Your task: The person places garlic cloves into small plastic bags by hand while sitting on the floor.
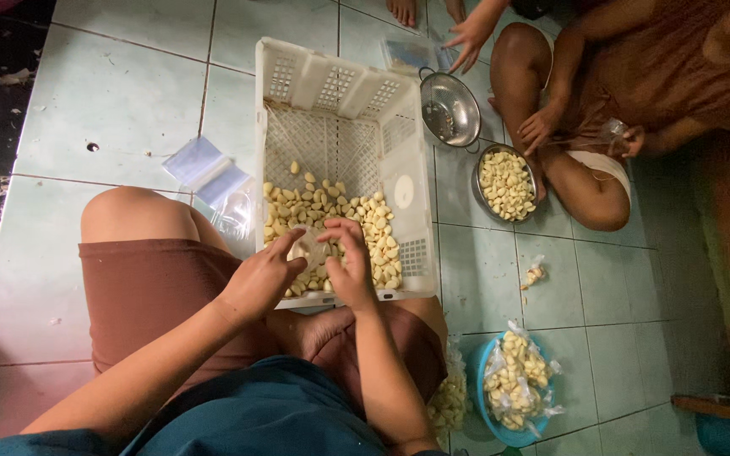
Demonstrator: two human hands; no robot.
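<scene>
A white plastic crate (410,181) sits tilted on the tiled floor in front of me, with several peeled garlic cloves (371,221) piled at its near end. My left hand (257,280) and my right hand (350,265) are both over the crate's near edge, together pinching a small clear plastic bag (313,250) that holds a few cloves. Both hands' fingers are closed on the bag's rim.
Empty clear bags (206,169) lie left of the crate. A blue bowl (490,419) of filled garlic bags stands at lower right. Another person sits at upper right beside a steel bowl of cloves (506,181) and an empty steel colander (451,110).
</scene>
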